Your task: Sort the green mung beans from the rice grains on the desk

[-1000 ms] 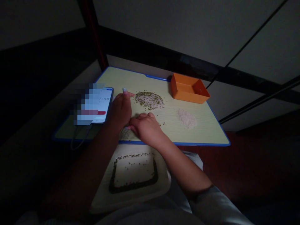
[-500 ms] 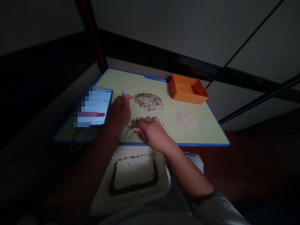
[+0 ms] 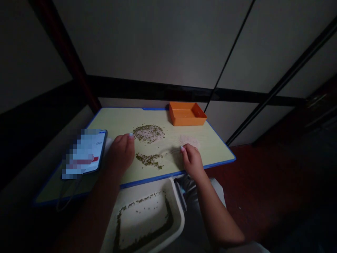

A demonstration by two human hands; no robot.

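Note:
My left hand (image 3: 121, 151) rests at the left edge of a mixed pile of green beans and white rice-like grains (image 3: 149, 134), fingers curled and thumb up. Its palm side is hidden. My right hand (image 3: 192, 161) is closed in a pinch over the front right of the board, just before a small pile of white grains (image 3: 189, 140). A faint, thin, curved streak shows left of its fingertips; I cannot make out what it is. Between the hands lies a loose patch of green beans (image 3: 149, 159).
The pale tabletop (image 3: 210, 147) has a blue rim. An orange box (image 3: 188, 121) stands at its back right. A phone (image 3: 101, 154) with a cable lies at the left. Below the front edge sits a white basin (image 3: 177, 225) with green beans along its bottom edges.
My right hand has moved right, from the front beans towards the white grains, uncovering the bean patch. The left hand's outstretched finger has curled in. The camera view has shifted.

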